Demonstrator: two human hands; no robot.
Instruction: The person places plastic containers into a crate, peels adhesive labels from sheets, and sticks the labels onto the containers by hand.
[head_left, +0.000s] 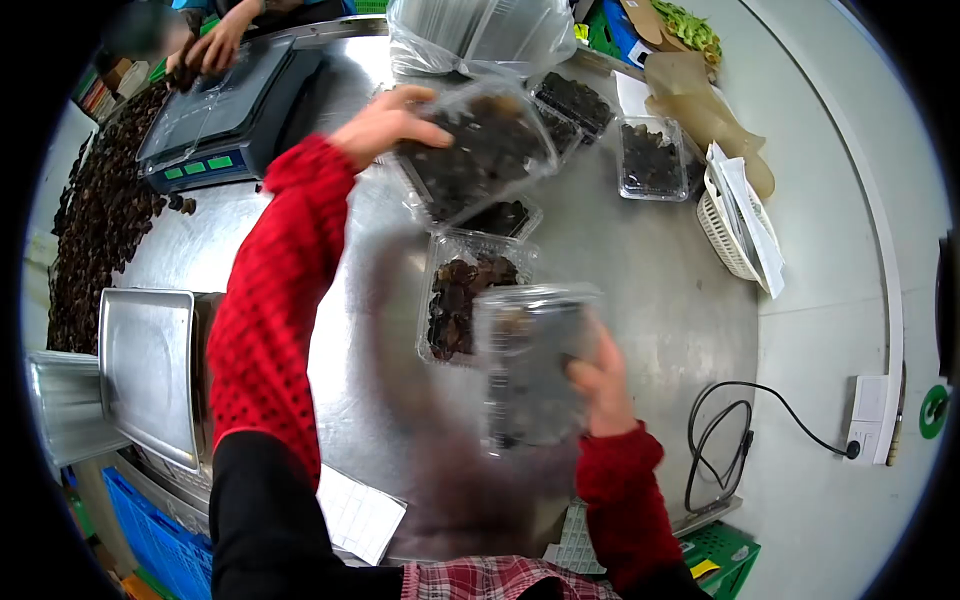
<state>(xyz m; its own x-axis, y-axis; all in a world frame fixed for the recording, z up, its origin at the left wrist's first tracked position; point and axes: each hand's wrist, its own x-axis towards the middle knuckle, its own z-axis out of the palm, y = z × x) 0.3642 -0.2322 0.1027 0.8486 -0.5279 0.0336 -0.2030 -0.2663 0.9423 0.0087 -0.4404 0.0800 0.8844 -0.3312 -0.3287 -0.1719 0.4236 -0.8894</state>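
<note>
My left hand [395, 125] grips the near left edge of a clear plastic box [475, 150] of dark pieces, its thumb lying on top; the box is tilted over other filled boxes. My right hand [600, 375] holds the right side of another clear box [535, 365], blurred by motion; dark content shows through it. Between the hands, a box of dark brown pieces [465, 300] sits on the steel table, partly covered by the box in my right hand. Another filled box [510, 217] shows partly under the one in my left hand.
A scale [215, 125] stands at the upper left, with another person's hands [215, 45] above it. Dark pieces [95, 215] are heaped at the left, above a metal tray [150, 370]. At the right are a filled box [652, 160], a white basket [725, 225] and a cable [700, 440].
</note>
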